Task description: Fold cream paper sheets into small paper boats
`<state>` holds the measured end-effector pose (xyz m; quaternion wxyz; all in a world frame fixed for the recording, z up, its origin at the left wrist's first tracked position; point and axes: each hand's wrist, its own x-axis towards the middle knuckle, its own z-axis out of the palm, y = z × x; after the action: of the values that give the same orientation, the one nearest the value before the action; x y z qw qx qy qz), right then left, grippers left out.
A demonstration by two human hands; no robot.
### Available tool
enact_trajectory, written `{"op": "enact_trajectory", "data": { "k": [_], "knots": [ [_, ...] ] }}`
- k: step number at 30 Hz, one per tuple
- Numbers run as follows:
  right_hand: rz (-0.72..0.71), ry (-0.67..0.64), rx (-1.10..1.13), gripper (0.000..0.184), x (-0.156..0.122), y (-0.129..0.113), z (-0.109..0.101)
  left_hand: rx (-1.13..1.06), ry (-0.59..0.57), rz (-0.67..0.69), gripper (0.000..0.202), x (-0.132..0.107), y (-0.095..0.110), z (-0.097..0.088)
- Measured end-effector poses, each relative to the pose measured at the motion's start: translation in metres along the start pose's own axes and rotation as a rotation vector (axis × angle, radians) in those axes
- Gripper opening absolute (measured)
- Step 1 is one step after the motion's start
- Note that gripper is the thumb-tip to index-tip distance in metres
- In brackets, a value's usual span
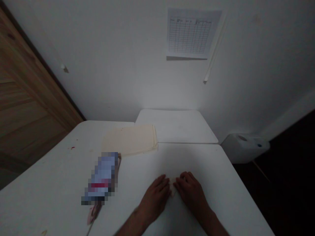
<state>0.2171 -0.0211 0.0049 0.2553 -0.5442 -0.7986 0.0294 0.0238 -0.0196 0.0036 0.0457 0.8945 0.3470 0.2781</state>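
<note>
A small, pale cream, thin-looking piece (172,190) lies on the white table between my two hands, and its exact kind is not clear. My left hand (155,194) rests over its left side, fingers close together with the tips pressing on it. From the right, my right hand (191,190) has its fingers curled, thumb and fingertips pinching the piece's upper right part. Both hands cover much of it. Beyond them to the left is a short stack of thin cream sheets (133,139) with rounded corners, lying flat.
A blurred-out bluish packet-like thing (102,177) lies left of my hands, a pinkish end (93,213) sticking out below it. White tabletops (177,126) meet at seams against the wall. A printed table sheet (192,34) hangs above. A white plastic container (244,147) stands beyond the right edge.
</note>
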Motion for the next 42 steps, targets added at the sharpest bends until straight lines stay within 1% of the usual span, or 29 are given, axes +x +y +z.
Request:
{"op": "enact_trajectory", "data": {
  "k": [3, 6, 14, 19, 24, 28, 32, 35, 38, 42],
  "knots": [
    [-0.029, -0.02, 0.051, 0.011, 0.001, 0.0, 0.002, -0.009, 0.039, 0.001, 0.023, 0.002, 0.0, 0.0],
    [-0.067, -0.087, 0.093, 0.019, 0.004, 0.001, 0.0, -0.03, 0.063, -0.005, 0.024, 0.002, -0.001, 0.001],
    [-0.084, -0.238, 0.17, 0.025, 0.011, -0.002, -0.018, 0.003, 0.052, 0.019, 0.023, 0.001, -0.001, 0.004],
    [-0.091, -0.29, 0.165, 0.036, 0.013, -0.003, -0.026, -0.026, 0.069, 0.005, 0.022, -0.002, -0.002, 0.004],
    [-0.095, -0.324, 0.181, 0.037, 0.017, -0.003, -0.031, -0.04, 0.061, -0.019, 0.023, -0.003, -0.003, 0.003],
    [-0.084, -0.329, 0.176, 0.037, 0.018, -0.005, -0.029, -0.075, 0.048, -0.031, 0.023, -0.003, -0.005, 0.005],
    [-0.051, -0.398, 0.175, 0.036, 0.02, -0.006, -0.029, -0.112, 0.072, -0.062, 0.021, -0.003, -0.005, 0.007],
    [-0.01, -0.449, 0.205, 0.038, 0.022, -0.007, -0.032, -0.116, 0.087, -0.073, 0.021, -0.002, -0.003, 0.005],
    [0.008, -0.471, 0.239, 0.041, 0.024, -0.007, -0.036, -0.107, 0.094, -0.064, 0.021, -0.001, -0.001, 0.003],
    [0.014, -0.503, 0.249, 0.043, 0.027, -0.007, -0.038, -0.107, 0.076, -0.062, 0.021, -0.001, -0.001, 0.002]
  ]
}}
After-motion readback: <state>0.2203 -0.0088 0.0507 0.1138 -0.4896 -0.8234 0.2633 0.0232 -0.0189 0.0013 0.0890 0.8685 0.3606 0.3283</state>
